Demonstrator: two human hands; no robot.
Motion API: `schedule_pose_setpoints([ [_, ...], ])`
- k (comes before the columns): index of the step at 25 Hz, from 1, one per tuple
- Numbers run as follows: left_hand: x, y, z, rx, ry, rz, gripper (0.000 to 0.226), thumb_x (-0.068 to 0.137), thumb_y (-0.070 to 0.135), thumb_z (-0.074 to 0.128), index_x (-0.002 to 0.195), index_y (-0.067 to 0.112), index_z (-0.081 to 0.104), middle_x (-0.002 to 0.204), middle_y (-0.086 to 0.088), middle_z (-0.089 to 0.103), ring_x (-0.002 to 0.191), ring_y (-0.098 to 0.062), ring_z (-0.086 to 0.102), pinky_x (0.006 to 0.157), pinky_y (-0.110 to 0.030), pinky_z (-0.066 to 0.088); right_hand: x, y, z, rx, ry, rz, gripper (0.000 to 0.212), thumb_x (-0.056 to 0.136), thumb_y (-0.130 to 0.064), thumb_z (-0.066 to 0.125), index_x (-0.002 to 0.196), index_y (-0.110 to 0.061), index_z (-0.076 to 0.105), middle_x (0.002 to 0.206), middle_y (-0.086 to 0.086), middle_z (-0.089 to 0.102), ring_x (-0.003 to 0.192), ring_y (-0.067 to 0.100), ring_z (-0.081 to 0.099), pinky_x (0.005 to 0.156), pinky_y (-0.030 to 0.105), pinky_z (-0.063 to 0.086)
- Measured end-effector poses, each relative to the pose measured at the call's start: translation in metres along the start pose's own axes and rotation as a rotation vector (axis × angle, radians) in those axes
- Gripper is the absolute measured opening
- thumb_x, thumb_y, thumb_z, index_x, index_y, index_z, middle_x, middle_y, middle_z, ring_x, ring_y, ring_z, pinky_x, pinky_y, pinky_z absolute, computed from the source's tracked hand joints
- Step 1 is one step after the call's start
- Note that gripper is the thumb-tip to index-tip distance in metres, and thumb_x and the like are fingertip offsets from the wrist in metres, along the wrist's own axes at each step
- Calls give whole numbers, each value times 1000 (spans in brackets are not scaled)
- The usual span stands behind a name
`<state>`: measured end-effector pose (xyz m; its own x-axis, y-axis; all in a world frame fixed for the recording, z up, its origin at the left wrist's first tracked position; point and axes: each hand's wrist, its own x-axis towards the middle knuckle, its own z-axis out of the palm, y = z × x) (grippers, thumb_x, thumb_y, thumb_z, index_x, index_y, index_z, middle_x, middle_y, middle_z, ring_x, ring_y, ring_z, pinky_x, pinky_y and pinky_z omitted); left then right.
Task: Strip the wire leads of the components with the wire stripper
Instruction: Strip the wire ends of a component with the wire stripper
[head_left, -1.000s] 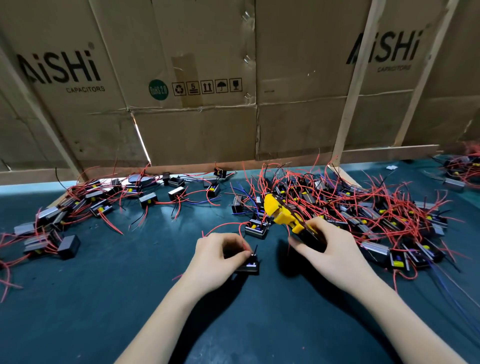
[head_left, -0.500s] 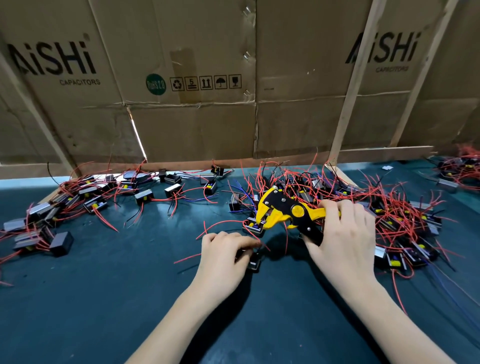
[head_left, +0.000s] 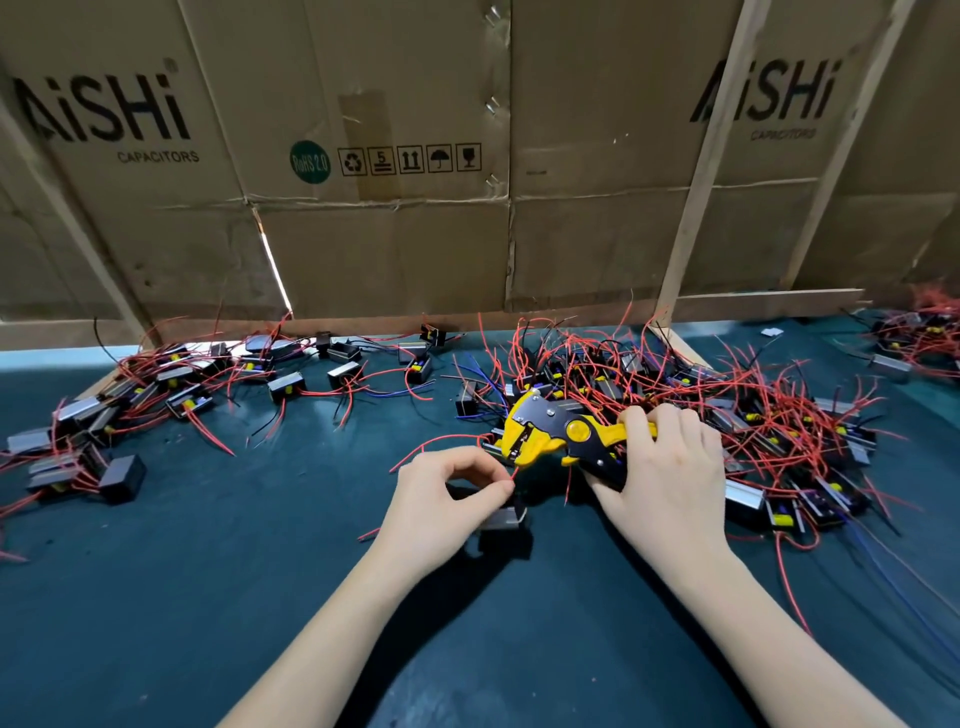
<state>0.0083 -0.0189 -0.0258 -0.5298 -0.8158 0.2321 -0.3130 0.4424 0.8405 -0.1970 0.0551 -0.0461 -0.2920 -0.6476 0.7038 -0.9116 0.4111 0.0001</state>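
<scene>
The wire stripper (head_left: 556, 434), yellow and black, lies low over the dark green mat (head_left: 208, 597) at the near edge of a big tangle of red-wired components (head_left: 727, 410), its head pointing left. The right hand (head_left: 670, 467) curls round its handles. The left hand (head_left: 447, 499) pinches a red wire lead (head_left: 515, 474) between thumb and forefinger just below the stripper's head; a small black component (head_left: 504, 519) sits beside its fingers. A second pile of components (head_left: 145, 400) lies well apart at the left, before a cardboard wall (head_left: 389, 249).

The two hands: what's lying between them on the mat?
In the head view, a small black component and a red wire pinched by the left hand, toward the wire stripper.
</scene>
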Motion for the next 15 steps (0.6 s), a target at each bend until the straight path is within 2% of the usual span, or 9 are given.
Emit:
schedule_pose_setpoints([
  [2,1,1,-1,-5,33,15,18,82,9,71,68,21,70,70,15,69,70,-1,64,72,-15,48,0,2,0,7,12,10,61,60,-49,85,94,-5,59,85,14,53,80,34,50,74,43,36],
  [4,2,0,-1,11,78,-8,17,82,10,72,67,20,70,70,14,69,70,-1,63,70,-12,46,1,3,-1,19,18,2,62,60,-51,84,95,-5,60,85,14,54,80,34,50,74,43,36],
  [12,3,-2,-1,-31,44,-44,18,82,8,70,68,18,69,69,14,67,69,0,61,70,-10,45,1,1,-1,27,17,-21,59,64,-53,79,95,-7,60,85,13,54,82,34,51,75,43,37],
  [15,3,-5,-1,-18,-8,-2,14,84,8,70,73,17,69,72,11,68,72,-3,63,76,-18,49,2,4,0,21,29,24,60,60,-49,84,95,-5,61,84,14,55,81,34,52,75,43,39],
])
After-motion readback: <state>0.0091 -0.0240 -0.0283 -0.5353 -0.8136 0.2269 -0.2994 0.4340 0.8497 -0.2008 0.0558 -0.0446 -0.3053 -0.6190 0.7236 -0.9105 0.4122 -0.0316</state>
